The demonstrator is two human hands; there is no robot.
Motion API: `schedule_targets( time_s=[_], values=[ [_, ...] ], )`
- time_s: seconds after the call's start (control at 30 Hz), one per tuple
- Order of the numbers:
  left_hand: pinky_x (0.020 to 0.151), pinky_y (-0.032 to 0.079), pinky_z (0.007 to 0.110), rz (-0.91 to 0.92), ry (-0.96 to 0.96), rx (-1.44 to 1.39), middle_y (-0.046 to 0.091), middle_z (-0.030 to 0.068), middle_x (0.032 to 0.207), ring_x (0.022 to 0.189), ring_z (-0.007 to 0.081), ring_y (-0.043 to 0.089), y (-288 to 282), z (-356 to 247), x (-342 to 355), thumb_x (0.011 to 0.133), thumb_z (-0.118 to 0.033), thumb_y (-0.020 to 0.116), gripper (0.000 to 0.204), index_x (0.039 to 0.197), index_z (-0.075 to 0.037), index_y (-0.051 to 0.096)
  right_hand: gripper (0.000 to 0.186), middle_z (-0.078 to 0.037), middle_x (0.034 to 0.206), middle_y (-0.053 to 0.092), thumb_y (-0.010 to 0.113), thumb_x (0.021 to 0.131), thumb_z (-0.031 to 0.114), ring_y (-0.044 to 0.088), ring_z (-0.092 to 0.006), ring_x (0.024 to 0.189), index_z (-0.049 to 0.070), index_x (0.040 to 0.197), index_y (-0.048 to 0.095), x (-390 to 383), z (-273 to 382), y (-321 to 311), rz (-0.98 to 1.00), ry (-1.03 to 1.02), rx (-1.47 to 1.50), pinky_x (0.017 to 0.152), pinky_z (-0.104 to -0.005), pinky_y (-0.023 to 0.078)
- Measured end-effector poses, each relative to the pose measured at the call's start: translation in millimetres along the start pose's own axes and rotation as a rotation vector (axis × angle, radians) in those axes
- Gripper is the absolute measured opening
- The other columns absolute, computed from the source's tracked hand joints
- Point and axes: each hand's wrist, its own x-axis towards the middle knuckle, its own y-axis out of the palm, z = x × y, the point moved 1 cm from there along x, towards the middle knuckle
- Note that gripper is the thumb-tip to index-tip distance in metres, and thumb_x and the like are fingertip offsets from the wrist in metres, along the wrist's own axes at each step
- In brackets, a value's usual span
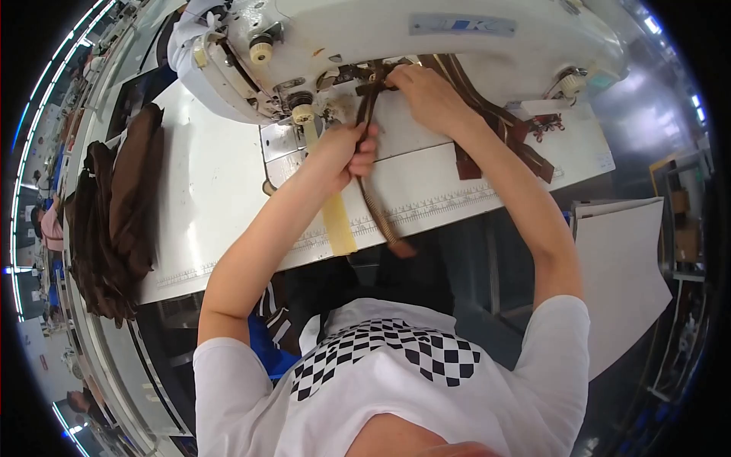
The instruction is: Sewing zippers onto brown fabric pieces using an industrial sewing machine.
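Note:
My left hand (350, 152) is closed round a long brown zipper tape (375, 212), which dangles over the ruled front edge of the white table (198, 198). Above it, my right hand (422, 91) pinches the upper part of that tape beneath the arm of the white sewing machine (365, 30), right of its needle area. More brown zipper tapes (510, 137) with reddish-brown end pieces lie right of my right hand. A yellow strip (336, 221) runs down the table beside my left hand. The machine's needle is too small to make out.
Dark brown fabric pieces (114, 206) are piled at the table's left. A white board (617, 274) stands at the lower right beside the table. Other people (52, 221) and workstations show along the far left. Small red clips (544, 126) lie on the right of the table.

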Motion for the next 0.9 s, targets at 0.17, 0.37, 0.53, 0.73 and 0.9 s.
schedule_targets(
  time_s=[0.17,0.37,0.53,0.73,0.9],
  values=[
    [0.043,0.025,0.022,0.065,-0.040,-0.070,0.043,0.0011,0.070,0.050,0.0082,0.033,-22.2,23.0,-63.8,0.104,-0.016,0.033,0.021,0.096,-0.003,0.048,0.030,-0.018,0.114,0.058,0.048,0.087,0.001,0.056,-0.0318,0.110,0.000,0.116,0.053,19.1,-1.9,-10.9,-0.072,0.300,-0.161,0.091,-0.0401,0.048],
    [0.057,0.049,0.025,-0.013,0.015,0.079,0.063,0.0102,0.083,0.064,0.0152,0.060,-36.2,41.1,-87.5,0.104,-0.017,0.034,0.025,0.109,0.000,0.052,0.019,-0.017,0.099,0.061,0.058,0.086,0.011,0.059,-0.0342,0.095,-0.002,0.100,0.060,16.6,97.1,-7.9,-0.121,0.272,0.255,0.084,-0.0423,0.047],
    [0.069,0.053,0.028,-0.086,0.283,0.296,0.064,0.0120,0.097,0.075,0.0180,0.064,-43.4,50.8,-82.3,0.103,-0.025,0.042,0.033,0.120,0.002,0.049,0.018,-0.009,0.088,0.061,0.072,0.079,0.011,0.061,-0.0209,0.080,0.003,0.093,0.063,13.4,105.6,-2.8,0.136,0.215,0.625,0.073,-0.0299,0.048],
    [0.068,0.051,0.027,-0.345,0.681,0.627,0.067,0.0047,0.081,0.076,0.0148,0.064,-45.5,21.5,-108.8,0.086,-0.008,0.069,0.012,0.091,0.002,0.066,0.022,-0.007,0.075,0.065,0.075,0.072,0.013,0.061,-0.0176,0.066,0.003,0.088,0.064,12.2,165.3,-59.0,0.125,0.274,0.848,0.062,-0.0306,0.047],
    [0.062,0.049,0.028,-0.382,1.373,0.873,0.065,0.0124,0.076,0.070,0.0196,0.064,-28.2,6.8,-194.3,0.074,0.008,0.071,0.011,0.082,0.003,0.066,0.016,-0.011,0.069,0.064,0.078,0.069,0.016,0.063,-0.0199,0.068,0.004,0.074,0.069,-7.8,205.6,-82.5,0.645,0.141,0.758,0.061,-0.0330,0.046]
  ],
)
